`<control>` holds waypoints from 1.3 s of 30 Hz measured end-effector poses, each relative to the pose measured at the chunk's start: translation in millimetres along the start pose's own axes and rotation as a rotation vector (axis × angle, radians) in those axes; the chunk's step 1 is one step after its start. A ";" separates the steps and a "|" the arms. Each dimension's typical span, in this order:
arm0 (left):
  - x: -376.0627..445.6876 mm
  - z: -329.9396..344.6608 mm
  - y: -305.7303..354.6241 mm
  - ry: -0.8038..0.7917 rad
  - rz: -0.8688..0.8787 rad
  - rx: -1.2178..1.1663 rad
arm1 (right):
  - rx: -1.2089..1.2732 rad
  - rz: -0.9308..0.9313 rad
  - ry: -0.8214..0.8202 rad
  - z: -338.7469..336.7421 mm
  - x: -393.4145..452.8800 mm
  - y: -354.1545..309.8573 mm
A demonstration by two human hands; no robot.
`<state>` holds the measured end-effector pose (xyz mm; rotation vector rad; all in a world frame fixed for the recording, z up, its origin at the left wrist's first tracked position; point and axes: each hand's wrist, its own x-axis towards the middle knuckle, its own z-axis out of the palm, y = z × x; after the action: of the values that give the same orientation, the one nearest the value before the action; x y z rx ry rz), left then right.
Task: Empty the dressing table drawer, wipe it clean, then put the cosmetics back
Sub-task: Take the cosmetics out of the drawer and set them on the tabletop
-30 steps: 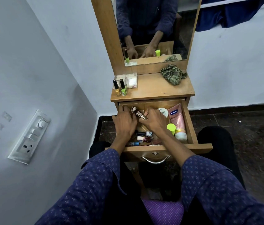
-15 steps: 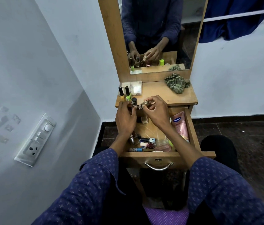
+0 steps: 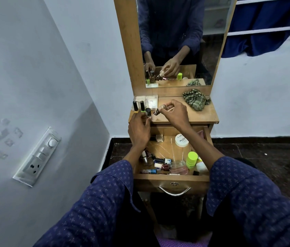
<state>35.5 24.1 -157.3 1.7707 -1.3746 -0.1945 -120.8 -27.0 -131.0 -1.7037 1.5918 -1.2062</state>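
The wooden drawer (image 3: 171, 177) of the dressing table stands pulled out. Several nail polish bottles (image 3: 158, 165) lie at its front left, with a white jar (image 3: 181, 140), a green-capped tube (image 3: 191, 159) and a clear square bottle (image 3: 159, 138) farther in. My left hand (image 3: 138, 131) is at the table top's front left edge, fingers and thumb round the base of a black-capped nail polish bottle (image 3: 148, 111). My right hand (image 3: 175, 114) hovers over the table top and pinches small nail polish bottles (image 3: 158, 110).
On the table top (image 3: 199, 115) stand two black-capped polishes, yellow (image 3: 135, 106) and green (image 3: 142, 106), before a clear box (image 3: 151, 102). A green checked cloth (image 3: 195, 101) lies at the back right. A mirror (image 3: 176, 41) rises behind. A switchboard (image 3: 39, 155) is on the left wall.
Both hands rose out of the drawer to the table top with small bottles. The left hand now has a black-capped bottle beside the two standing polishes.
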 end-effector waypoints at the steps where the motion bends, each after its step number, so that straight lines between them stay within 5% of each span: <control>1: -0.2 -0.3 0.3 0.003 0.000 -0.005 | 0.040 0.032 0.008 0.6 0.8 1.2; 8: -2.1 4.6 1.1 0.053 -0.039 -0.009 | 0.258 0.210 -0.006 7.5 2.5 4.8; 22: -1.1 3.6 4.5 0.060 -0.106 -0.111 | -0.183 -0.271 -0.193 34.9 24.1 -13.7; 39: -3.6 -11.4 -6.0 0.010 -0.068 -0.149 | -0.192 -0.286 -0.152 24.9 3.3 -5.4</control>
<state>45.1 33.3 -155.8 1.6929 -1.2603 -0.3166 -96.9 -34.3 -137.4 -2.1505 1.4469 -1.0475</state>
